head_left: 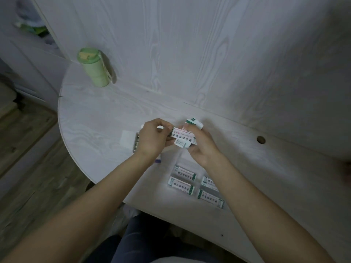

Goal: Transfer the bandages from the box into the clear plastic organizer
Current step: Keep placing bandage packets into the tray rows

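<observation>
Both hands raised above the worktop (91, 114): left hand (152, 138) and right hand (201, 145) fingers curled round an open bandage box (183, 138) between them. Just below the fingers, four bandage packets (181, 184) lying in the clear plastic organizer (179, 157).

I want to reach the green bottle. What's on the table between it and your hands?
In the head view, only bare table lies between the green bottle and the left hand.

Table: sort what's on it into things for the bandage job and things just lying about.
For the job:
box, held by left hand and right hand
bandages
clear organizer

Lying about:
green bottle
blister pack
</observation>
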Demonstrator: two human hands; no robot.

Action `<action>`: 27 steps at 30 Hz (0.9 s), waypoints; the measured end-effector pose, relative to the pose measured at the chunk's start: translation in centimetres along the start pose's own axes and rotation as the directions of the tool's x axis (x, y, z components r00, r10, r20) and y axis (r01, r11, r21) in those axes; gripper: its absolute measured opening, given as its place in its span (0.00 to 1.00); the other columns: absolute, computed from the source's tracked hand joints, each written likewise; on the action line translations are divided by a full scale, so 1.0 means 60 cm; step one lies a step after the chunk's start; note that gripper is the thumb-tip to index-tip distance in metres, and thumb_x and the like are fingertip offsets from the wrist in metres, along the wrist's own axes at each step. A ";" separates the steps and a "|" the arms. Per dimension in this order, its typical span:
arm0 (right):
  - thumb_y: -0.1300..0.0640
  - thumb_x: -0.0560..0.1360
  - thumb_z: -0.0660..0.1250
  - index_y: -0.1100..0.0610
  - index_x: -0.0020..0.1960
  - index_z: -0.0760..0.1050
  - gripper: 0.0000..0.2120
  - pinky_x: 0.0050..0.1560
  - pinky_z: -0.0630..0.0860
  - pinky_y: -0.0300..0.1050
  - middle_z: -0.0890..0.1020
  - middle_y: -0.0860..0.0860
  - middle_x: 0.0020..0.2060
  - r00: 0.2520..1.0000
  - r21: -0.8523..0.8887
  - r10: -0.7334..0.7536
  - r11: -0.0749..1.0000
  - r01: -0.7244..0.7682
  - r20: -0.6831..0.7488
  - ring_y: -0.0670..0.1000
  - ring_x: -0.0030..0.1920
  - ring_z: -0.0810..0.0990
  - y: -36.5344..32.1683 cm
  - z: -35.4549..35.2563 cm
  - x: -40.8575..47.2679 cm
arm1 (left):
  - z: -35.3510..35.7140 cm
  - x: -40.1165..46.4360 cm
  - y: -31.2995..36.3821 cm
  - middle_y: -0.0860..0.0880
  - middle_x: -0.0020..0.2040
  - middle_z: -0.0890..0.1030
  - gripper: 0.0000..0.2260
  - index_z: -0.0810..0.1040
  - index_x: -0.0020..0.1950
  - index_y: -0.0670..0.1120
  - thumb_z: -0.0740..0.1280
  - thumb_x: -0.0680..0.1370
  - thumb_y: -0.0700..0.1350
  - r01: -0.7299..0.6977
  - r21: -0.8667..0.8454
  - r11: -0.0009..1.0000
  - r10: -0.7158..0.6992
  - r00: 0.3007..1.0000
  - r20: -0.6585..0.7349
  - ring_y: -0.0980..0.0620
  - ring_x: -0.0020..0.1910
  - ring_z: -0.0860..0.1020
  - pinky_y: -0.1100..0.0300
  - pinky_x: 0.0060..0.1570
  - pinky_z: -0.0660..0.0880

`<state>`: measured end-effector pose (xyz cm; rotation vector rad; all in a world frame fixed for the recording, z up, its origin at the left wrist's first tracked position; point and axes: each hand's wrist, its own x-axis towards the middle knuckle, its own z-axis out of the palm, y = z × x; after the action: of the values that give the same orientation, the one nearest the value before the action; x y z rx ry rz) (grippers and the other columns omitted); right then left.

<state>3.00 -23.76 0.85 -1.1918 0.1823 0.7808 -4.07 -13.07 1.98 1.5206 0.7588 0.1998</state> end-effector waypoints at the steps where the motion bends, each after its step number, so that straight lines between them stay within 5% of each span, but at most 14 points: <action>1: 0.66 0.76 0.63 0.60 0.40 0.74 0.07 0.33 0.73 0.42 0.79 0.53 0.32 0.999 0.036 0.028 0.999 -0.027 -0.027 0.50 0.33 0.79 0.002 -0.001 0.000 | 0.006 -0.001 -0.001 0.44 0.38 0.82 0.07 0.77 0.44 0.40 0.62 0.80 0.37 0.000 -0.015 1.000 0.000 1.000 0.008 0.56 0.33 0.83 0.66 0.33 0.78; 6: 0.67 0.77 0.58 0.60 0.40 0.71 0.09 0.31 0.70 0.42 0.72 0.53 0.31 0.993 0.050 -0.005 0.999 0.011 -0.117 0.49 0.29 0.73 -0.003 -0.052 -0.004 | 0.011 -0.004 -0.014 0.47 0.38 0.82 0.05 0.76 0.48 0.39 0.61 0.81 0.38 -0.035 0.047 0.998 0.033 0.998 0.047 0.55 0.30 0.82 0.63 0.33 0.80; 8: 0.65 0.78 0.58 0.60 0.43 0.73 0.07 0.26 0.66 0.37 0.68 0.51 0.29 0.996 -0.144 -0.044 0.989 0.032 -0.082 0.45 0.24 0.66 -0.003 -0.078 -0.011 | 0.012 -0.006 -0.026 0.47 0.38 0.81 0.05 0.75 0.47 0.39 0.60 0.81 0.37 -0.038 0.049 0.998 0.036 0.998 0.048 0.55 0.29 0.82 0.63 0.33 0.80; 11: 0.59 0.77 0.65 0.59 0.45 0.75 0.04 0.25 0.62 0.36 0.67 0.48 0.27 0.999 -0.542 -0.044 0.839 0.049 0.022 0.44 0.25 0.63 0.010 -0.104 -0.025 | 0.022 -0.010 -0.050 0.44 0.38 0.81 0.07 0.74 0.43 0.42 0.60 0.80 0.36 -0.047 0.030 0.998 0.046 0.997 0.058 0.55 0.30 0.82 0.65 0.32 0.79; 15: 0.61 0.74 0.69 0.60 0.42 0.75 0.04 0.28 0.64 0.40 0.70 0.50 0.28 0.994 -0.733 -0.106 0.678 0.053 -0.025 0.47 0.27 0.66 0.039 -0.127 -0.032 | 0.037 -0.020 -0.086 0.46 0.38 0.81 0.09 0.73 0.41 0.45 0.61 0.80 0.37 -0.114 0.135 0.984 0.093 0.984 0.151 0.58 0.32 0.82 0.66 0.36 0.79; 19: 0.60 0.75 0.67 0.57 0.30 0.65 0.17 0.32 0.59 0.43 0.66 0.50 0.25 0.989 -0.847 -0.128 0.532 0.011 -0.068 0.49 0.27 0.64 0.064 -0.152 -0.026 | 0.038 -0.027 -0.114 0.47 0.40 0.81 0.07 0.76 0.46 0.45 0.62 0.79 0.34 -0.306 0.464 0.831 0.188 0.940 0.284 0.56 0.35 0.79 0.71 0.37 0.73; 21: 0.58 0.75 0.67 0.55 0.28 0.63 0.20 0.30 0.60 0.43 0.67 0.50 0.24 0.993 -0.918 -0.094 0.395 -0.023 -0.065 0.49 0.25 0.65 0.073 -0.156 -0.023 | 0.041 -0.026 -0.127 0.46 0.43 0.81 0.07 0.76 0.53 0.46 0.61 0.79 0.36 -0.357 0.586 0.727 0.194 0.926 0.324 0.50 0.40 0.79 0.61 0.42 0.76; 24: 0.55 0.76 0.68 0.57 0.31 0.67 0.17 0.32 0.65 0.43 0.73 0.52 0.27 0.995 -0.972 -0.088 0.232 -0.030 -0.052 0.52 0.30 0.73 0.080 -0.155 -0.014 | 0.048 -0.022 -0.145 0.46 0.49 0.82 0.09 0.75 0.57 0.49 0.60 0.80 0.40 -0.397 0.732 0.554 0.172 0.915 0.366 0.46 0.46 0.79 0.50 0.43 0.78; 27: 0.54 0.76 0.67 0.60 0.37 0.74 0.12 0.32 0.68 0.43 0.77 0.54 0.31 0.996 -0.995 -0.086 0.092 -0.025 -0.033 0.54 0.33 0.76 0.084 -0.148 -0.011 | 0.050 -0.014 -0.153 0.46 0.50 0.82 0.09 0.76 0.56 0.49 0.58 0.81 0.41 -0.402 0.786 0.469 0.156 0.914 0.374 0.44 0.47 0.79 0.52 0.41 0.76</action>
<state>1.72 -31.13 -6.10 -2.6015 -0.4480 0.7915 -6.10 -16.75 -6.72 2.5921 0.3639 -0.1772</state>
